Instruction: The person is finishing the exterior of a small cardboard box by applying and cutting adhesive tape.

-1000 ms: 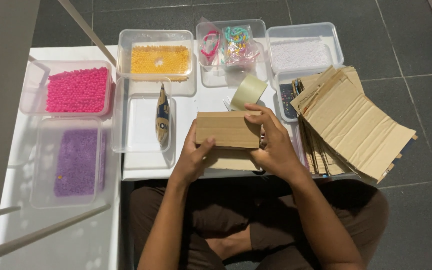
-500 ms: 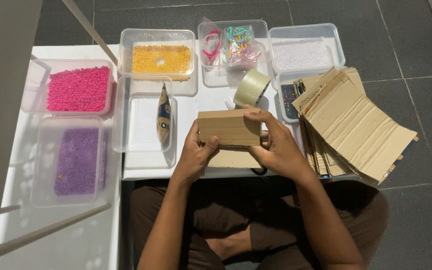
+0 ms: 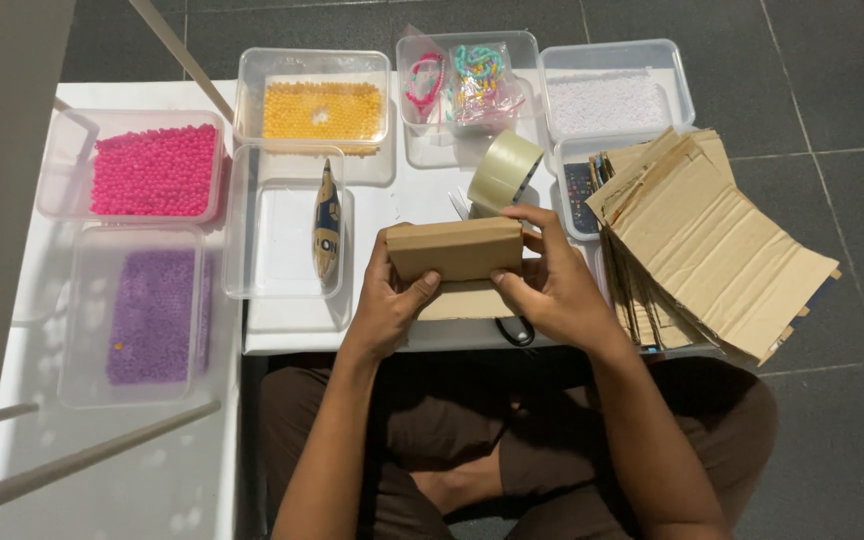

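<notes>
left hand [image 3: 384, 305] clasps the near left end of a small cardboard box [image 3: 455, 250] | right hand [image 3: 550, 285] grips its right end, box held just over the white table [image 3: 382, 330] edge | roll of clear tape [image 3: 503, 171] just behind | stack of flat cardboard [image 3: 712, 250] to the right | tubs of beads [image 3: 312, 110] farther back

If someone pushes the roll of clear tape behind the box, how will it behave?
The tape roll seems tilted on its round edge, so it would probably roll or topple flat. It looks light and stiff. The small cardboard box, held in both hands, might stop it.
</notes>
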